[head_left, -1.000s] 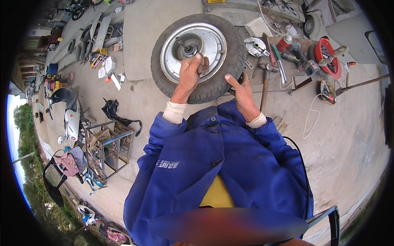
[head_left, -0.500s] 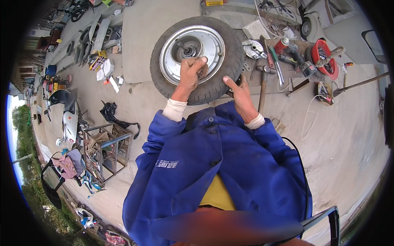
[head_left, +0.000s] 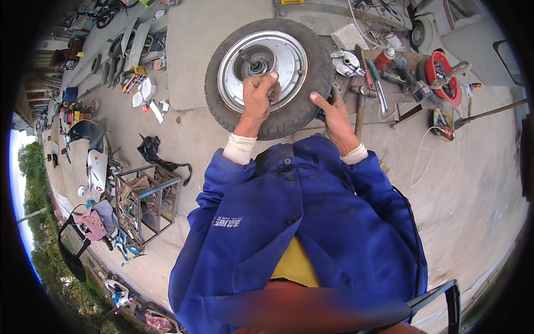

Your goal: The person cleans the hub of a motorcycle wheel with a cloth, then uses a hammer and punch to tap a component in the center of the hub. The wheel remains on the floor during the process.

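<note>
A small wheel (head_left: 297,50) with a black tyre and silver rim is in front of me, its hub and axle facing up. My left hand (head_left: 257,100) is closed over the near part of the rim, just below the axle (head_left: 250,60). Its fingers are curled together, and what they pinch, if anything, is hidden. At the tyre's near right edge, my right hand (head_left: 338,122) has its thumb against the sidewall. The other fingers lie along the outer side and are partly hidden.
Right of the wheel are a hammer (head_left: 359,114), a green-handled tool (head_left: 378,89), a silver round part (head_left: 347,64), a cordless power tool (head_left: 414,86) and a red bowl (head_left: 453,92) of parts. At left stand a metal-frame rack (head_left: 147,200), a black plastic bag (head_left: 153,153) and a white scooter (head_left: 95,161).
My right hand has shifted slightly up and right along the tyre's edge. My left hand has risen a little over the rim. The wheel is slightly higher and further right in view.
</note>
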A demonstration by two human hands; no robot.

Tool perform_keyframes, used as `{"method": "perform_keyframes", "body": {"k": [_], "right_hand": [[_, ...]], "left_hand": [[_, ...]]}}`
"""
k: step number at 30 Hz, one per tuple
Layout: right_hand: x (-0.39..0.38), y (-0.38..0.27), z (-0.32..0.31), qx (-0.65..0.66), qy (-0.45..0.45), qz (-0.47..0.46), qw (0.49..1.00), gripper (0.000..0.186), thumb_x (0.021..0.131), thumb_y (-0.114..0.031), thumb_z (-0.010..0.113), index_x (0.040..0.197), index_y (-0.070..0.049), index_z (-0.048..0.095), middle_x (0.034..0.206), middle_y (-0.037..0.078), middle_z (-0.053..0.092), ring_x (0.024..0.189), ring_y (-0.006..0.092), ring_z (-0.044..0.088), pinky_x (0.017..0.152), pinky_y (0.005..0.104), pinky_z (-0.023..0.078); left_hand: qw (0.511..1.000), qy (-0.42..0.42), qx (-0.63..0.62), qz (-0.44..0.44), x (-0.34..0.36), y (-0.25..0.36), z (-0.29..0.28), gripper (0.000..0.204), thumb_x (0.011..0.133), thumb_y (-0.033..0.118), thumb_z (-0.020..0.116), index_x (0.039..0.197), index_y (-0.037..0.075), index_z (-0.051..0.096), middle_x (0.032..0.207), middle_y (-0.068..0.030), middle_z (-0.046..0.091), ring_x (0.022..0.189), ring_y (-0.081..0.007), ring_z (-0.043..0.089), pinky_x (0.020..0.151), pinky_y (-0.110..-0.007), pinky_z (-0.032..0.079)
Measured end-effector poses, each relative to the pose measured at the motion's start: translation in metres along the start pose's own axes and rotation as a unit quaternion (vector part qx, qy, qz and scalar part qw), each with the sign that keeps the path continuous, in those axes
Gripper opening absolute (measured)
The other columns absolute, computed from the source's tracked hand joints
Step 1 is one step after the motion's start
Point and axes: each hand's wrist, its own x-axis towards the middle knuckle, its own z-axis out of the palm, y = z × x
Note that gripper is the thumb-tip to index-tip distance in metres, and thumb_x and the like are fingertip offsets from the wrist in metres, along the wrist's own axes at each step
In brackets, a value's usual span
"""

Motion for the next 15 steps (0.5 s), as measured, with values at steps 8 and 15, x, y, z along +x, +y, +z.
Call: {"method": "perform_keyframes", "body": {"k": [8,15], "right_hand": [[-0.023,0.011,0.013,0.019,0.024,0.037,0.999,0.091,0.095,-0.028,0.082,0.161,0.004,0.028,0.153,0.02,0.049,0.136,0.0283,0.054,0.108,0.0418,0.05],[0.006,-0.001,-0.001,-0.011,0.008,0.006,1.0,0.086,0.098,-0.033,0.078,0.163,0.0,0.032,0.152,0.018,0.053,0.133,0.0268,0.057,0.108,0.0402,0.051]], "left_hand": [[0.925,0.222,0.225,0.212,-0.034,-0.006,0.002,0.034,0.108,0.031,0.066,0.089,0.005,0.056,0.078,-0.0024,0.056,0.068,-0.0098,0.053,0.061,-0.028,0.044],[0.992,0.122,0.033,0.011,-0.014,0.008,-0.006,0.049,0.107,0.025,0.065,0.065,0.01,0.044,0.059,0.0,0.042,0.054,-0.011,0.04,0.053,-0.031,0.035]]}}
